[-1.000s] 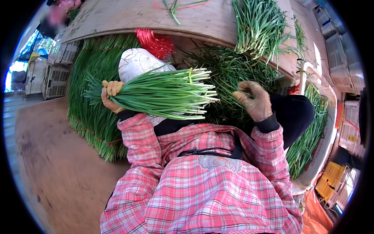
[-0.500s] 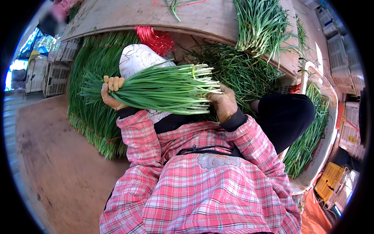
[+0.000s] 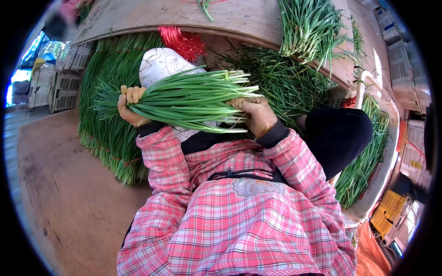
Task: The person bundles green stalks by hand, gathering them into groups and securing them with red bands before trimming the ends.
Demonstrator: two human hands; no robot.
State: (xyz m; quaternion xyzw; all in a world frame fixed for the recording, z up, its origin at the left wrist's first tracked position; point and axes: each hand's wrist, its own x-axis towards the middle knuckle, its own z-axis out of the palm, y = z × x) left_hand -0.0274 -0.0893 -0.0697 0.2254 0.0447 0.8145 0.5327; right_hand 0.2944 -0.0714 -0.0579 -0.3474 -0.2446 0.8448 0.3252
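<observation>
A thick bunch of garlic chives [image 3: 184, 99] lies sideways above my lap, dark leaf tips to the left and pale stem ends to the right. Wrapped round the leafy end are the fingers of my left hand [image 3: 132, 106], which wears a tan glove. My right hand [image 3: 258, 116], in a similar glove, is closed on some stems along the lower side near the cut ends; its fingertips are partly hidden among them. A narrow yellowish band [image 3: 226, 74] shows near the stem ends. Beneath the bunch, a white patterned cloth [image 3: 159, 64] covers my left knee.
Tied chive bundles [image 3: 106, 92] are stacked at left on a brown board [image 3: 60, 175]. Red strips [image 3: 182, 43] lie beyond my knee, beside loose green trimmings [image 3: 285, 83]. A wooden tabletop [image 3: 207, 16] holds more chives [image 3: 308, 32]. At right stands a filled white basket [image 3: 393, 133].
My right hand has shifted left along the stems and now grips some at the lower side. Several stems there have spread apart from the bunch. My left hand keeps its hold.
</observation>
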